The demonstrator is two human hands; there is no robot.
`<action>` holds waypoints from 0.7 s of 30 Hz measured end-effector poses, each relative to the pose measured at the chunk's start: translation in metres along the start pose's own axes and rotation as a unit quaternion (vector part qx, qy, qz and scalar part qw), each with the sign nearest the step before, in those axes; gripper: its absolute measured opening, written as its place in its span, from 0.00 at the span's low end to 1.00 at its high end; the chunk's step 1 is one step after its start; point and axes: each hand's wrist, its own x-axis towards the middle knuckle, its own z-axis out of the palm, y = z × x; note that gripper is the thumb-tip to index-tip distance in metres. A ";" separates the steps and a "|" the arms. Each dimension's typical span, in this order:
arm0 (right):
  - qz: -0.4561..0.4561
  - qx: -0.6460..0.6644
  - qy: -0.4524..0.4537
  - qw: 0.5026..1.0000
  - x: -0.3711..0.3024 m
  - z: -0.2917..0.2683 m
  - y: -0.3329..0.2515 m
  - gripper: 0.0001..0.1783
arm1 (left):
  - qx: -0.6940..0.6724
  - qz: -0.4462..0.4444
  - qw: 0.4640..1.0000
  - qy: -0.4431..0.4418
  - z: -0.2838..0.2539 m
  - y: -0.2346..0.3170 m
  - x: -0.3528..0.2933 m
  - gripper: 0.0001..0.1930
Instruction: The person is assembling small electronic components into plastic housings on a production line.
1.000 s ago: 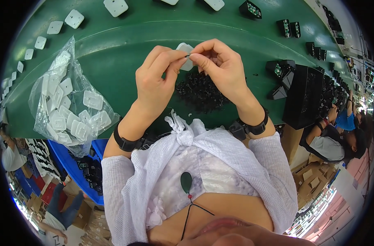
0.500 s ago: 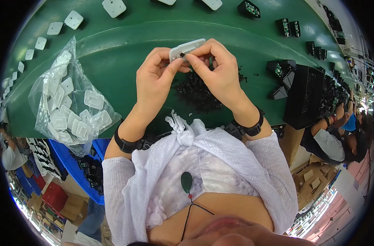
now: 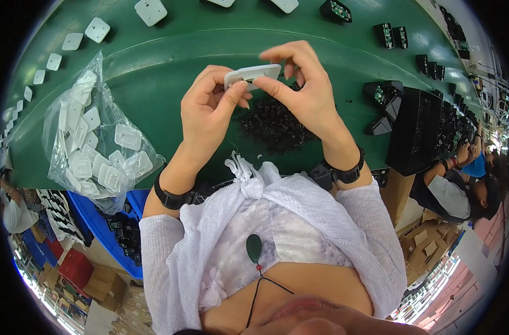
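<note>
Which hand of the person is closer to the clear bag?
Left. The left hand, gripping a white plate, is to the right of the bag, across some green table; the right hand is farther right, past the left one.

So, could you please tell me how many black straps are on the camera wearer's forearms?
2: a left strap between the left hand and left sleeve, and a right strap between the right hand and right sleeve; the sleeves could hide more.
</note>
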 end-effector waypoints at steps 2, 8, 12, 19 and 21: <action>0.010 0.016 -0.035 0.999 0.000 0.001 0.005 0.13 | -0.005 -0.010 1.000 -0.015 0.001 0.000 0.001 0.03; 0.071 0.055 -0.105 0.990 0.004 -0.001 0.007 0.10 | 0.019 -0.032 0.999 -0.030 0.001 -0.002 0.002 0.04; 0.108 0.108 -0.108 0.982 0.012 -0.002 0.025 0.13 | -0.004 -0.072 0.997 -0.014 -0.003 -0.002 0.015 0.08; -0.278 -0.233 0.128 0.923 0.088 -0.059 0.070 0.28 | 0.343 -0.051 0.937 0.028 -0.050 -0.022 0.061 0.06; -0.269 -0.375 0.072 0.884 0.098 -0.085 0.085 0.29 | 0.419 0.023 0.908 0.010 -0.048 -0.025 0.073 0.06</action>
